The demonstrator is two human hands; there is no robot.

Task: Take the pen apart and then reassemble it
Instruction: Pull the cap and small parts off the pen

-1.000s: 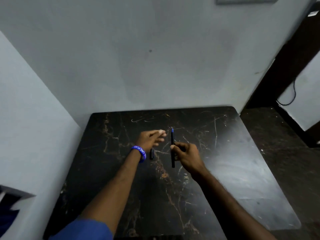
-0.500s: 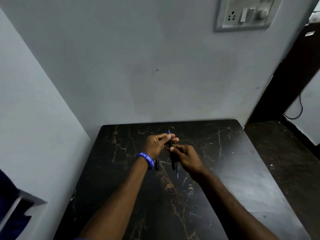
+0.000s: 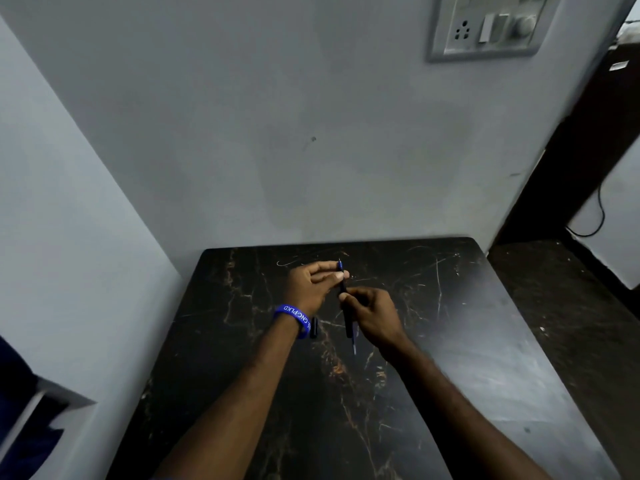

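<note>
A slim black pen (image 3: 347, 322) with a blue tip at its far end is held upright-ish above the black marble table (image 3: 450, 341). My left hand (image 3: 310, 285), with a blue wristband, pinches the pen's blue far end between thumb and fingers. My right hand (image 3: 372, 315) grips the barrel lower down. A thin refill-like piece (image 3: 354, 342) sticks out below the right hand. A short black pen part (image 3: 314, 328) lies on the table beside my left wrist.
The table stands in a corner, with grey walls at the back and left. A switch and socket panel (image 3: 485, 26) is on the back wall. To the right are a dark floor (image 3: 571, 306) and a cable.
My left hand has closed onto the pen's far end, which it was only reaching for a second ago. Both hands now hold the pen, and the view has tilted upward.
</note>
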